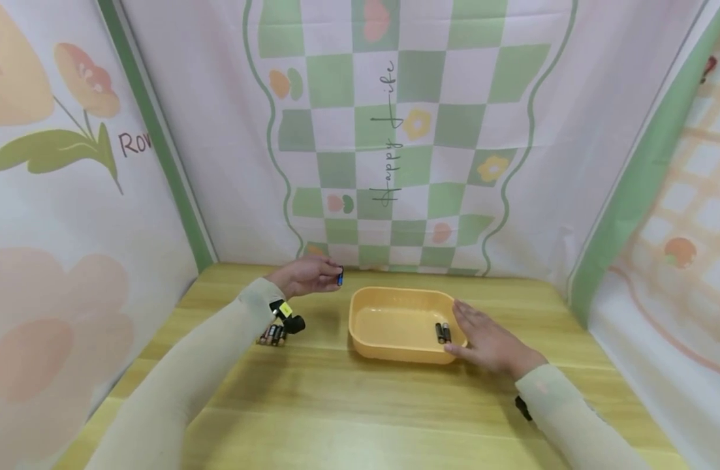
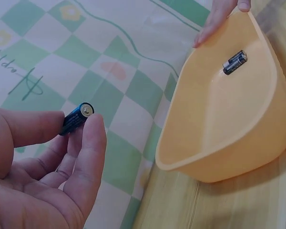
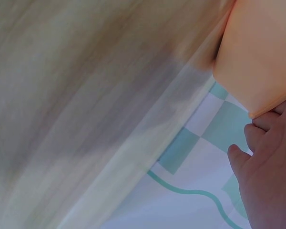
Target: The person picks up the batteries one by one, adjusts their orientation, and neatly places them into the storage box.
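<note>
My left hand [image 1: 309,275] pinches a small blue-and-black battery [image 2: 77,118] between thumb and fingertips, above the table to the left of a yellow plastic basin [image 1: 360,336]. Its silvery end faces up in the left wrist view. Two dark batteries [image 1: 442,333] lie side by side inside the basin, towards its right end. My right hand [image 1: 491,339] holds that end, thumb at the near rim and fingers along the far side. In the right wrist view its fingers meet the basin's edge.
Several more batteries [image 1: 273,335] lie in a row on the wooden table [image 1: 336,418], below the left wrist and partly covered by its camera [image 1: 290,321]. A checked cloth [image 1: 395,163] hangs behind the table, with printed cloths on both sides.
</note>
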